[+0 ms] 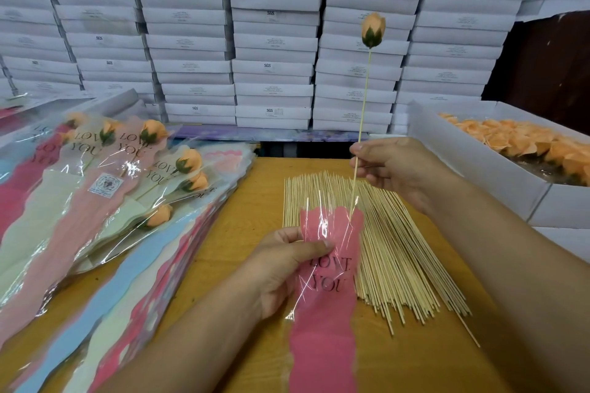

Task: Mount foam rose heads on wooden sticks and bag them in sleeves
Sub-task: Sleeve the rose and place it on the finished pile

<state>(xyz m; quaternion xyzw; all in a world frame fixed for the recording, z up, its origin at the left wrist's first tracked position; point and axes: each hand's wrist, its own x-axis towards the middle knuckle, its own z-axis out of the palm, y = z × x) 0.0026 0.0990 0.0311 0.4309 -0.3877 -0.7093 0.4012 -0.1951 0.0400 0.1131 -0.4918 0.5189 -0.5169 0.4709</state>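
Note:
My right hand (388,166) pinches a thin wooden stick (364,99) held nearly upright, with an orange foam rose head (373,29) mounted on its top end. The stick's lower tip sits at the open mouth of a pink "LOVE YOU" sleeve (325,297). My left hand (284,265) grips that sleeve by its left edge near the top, over the wooden table (242,220). A bundle of bare wooden sticks (396,249) lies on the table beneath both hands.
Finished bagged roses (127,175) lie piled at the left on stacks of flat coloured sleeves (105,303). A white box of loose orange rose heads (526,143) stands at the right. Stacked white cartons (271,41) wall off the back.

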